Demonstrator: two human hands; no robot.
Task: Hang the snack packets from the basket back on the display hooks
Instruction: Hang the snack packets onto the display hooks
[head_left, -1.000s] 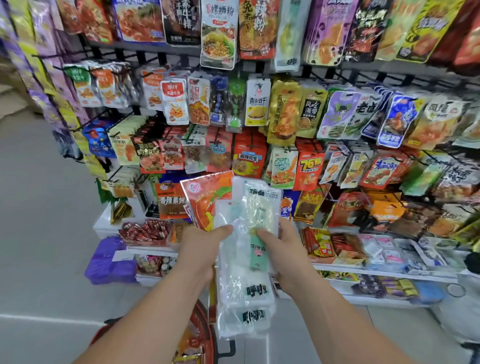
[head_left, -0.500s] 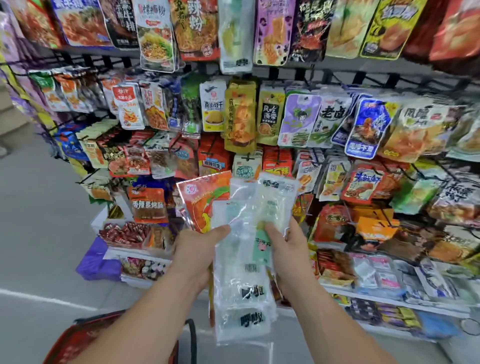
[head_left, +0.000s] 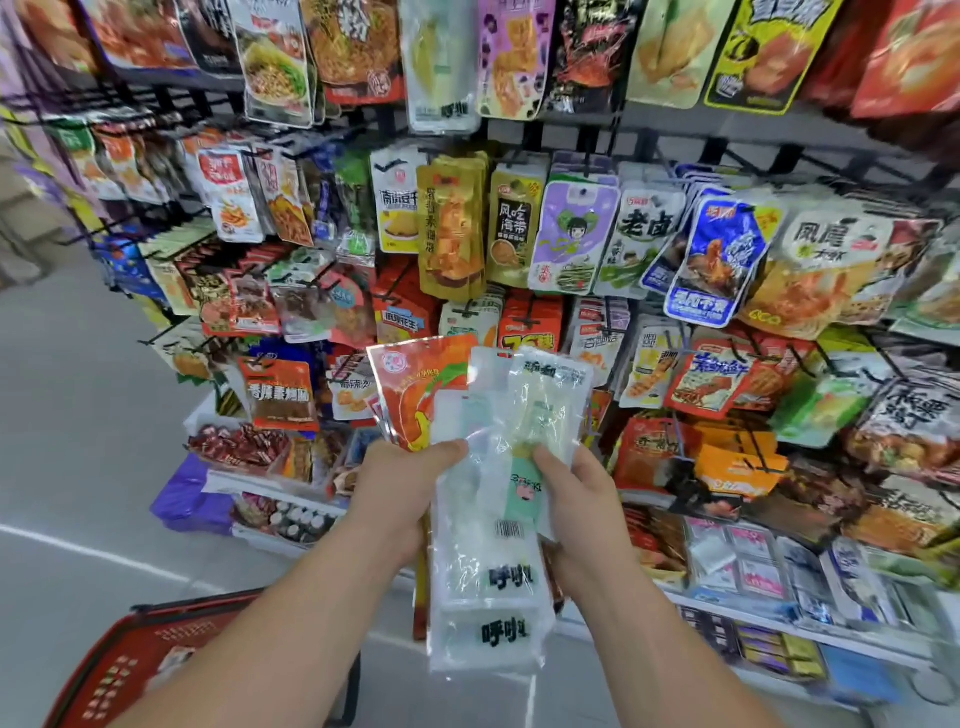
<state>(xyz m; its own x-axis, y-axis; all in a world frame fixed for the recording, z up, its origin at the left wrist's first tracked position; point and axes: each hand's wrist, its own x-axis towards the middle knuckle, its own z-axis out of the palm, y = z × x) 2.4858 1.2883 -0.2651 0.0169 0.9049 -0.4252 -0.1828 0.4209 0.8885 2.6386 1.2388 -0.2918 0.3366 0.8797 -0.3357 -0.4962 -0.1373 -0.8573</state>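
Observation:
I hold a fanned stack of snack packets in front of the display rack. My left hand (head_left: 400, 493) grips the stack from the left, thumb across a long clear packet (head_left: 483, 571) with black lettering. Behind it an orange-red packet (head_left: 415, 389) sticks up. My right hand (head_left: 576, 499) pinches another clear packet (head_left: 545, 400) with a green label on the right side. The red basket (head_left: 130, 670) sits low at the bottom left, partly hidden by my left forearm. The display hooks (head_left: 524, 312) behind the packets carry rows of hanging snacks.
The rack fills the view from upper left to right, densely hung with colourful packets. A similar clear packet (head_left: 441, 67) hangs in the top row. White lower shelves (head_left: 779, 618) hold small boxed goods. A purple bag (head_left: 182, 499) lies on the grey floor at left.
My view has moved closer to the rack and shifted right. The basket has slid toward the bottom left corner. Both hands keep the same hold on the packets.

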